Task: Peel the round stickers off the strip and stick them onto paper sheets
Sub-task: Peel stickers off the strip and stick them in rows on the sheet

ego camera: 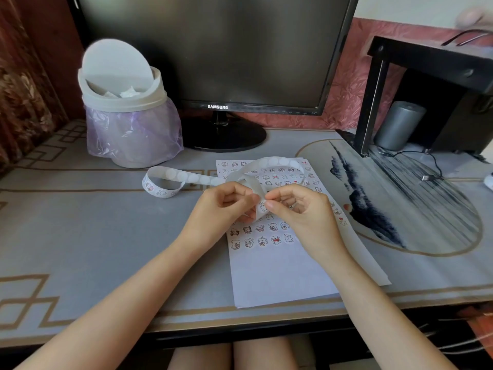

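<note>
a: sticker point(262, 206) is sitting on the strip end between both thumbs, just above the paper sheet point(280, 276). can't tell if its edge is lifting.
b: grip?
a: left hand point(226, 206) is pinching the end of the strip point(186, 177), fingers curling round it. right hand point(298, 206) is pinching at the sticker edge with thumb and forefinger.
b: what's going wrong from here?
a: i'm judging three risks. one: the sticker is looking thin, so a fast pull is risking a crease, a tear, or folding it onto itself. two: if the left pinch is slipping, the backing is coming along instead of separating.
b: three?
a: the strip is looping back over the sheet's top rows and trailing left to a loose coil on the desk point(80, 236) (nothing is anchoring it). tugging is likely dragging that loop across the placed stickers point(262, 240) and shifting the sheet, which is lying on a second sheet point(376, 273) and probably sliding easily.
b: placement?
a: rows are running tight, and the bottom row's right end is hiding under the right wrist. i'm expecting overlap or a crooked row if the hand is coming down blind.
b: bin point(125, 108), monitor point(213, 49)?
a: both standing well apart at the back, not interfering.
</note>
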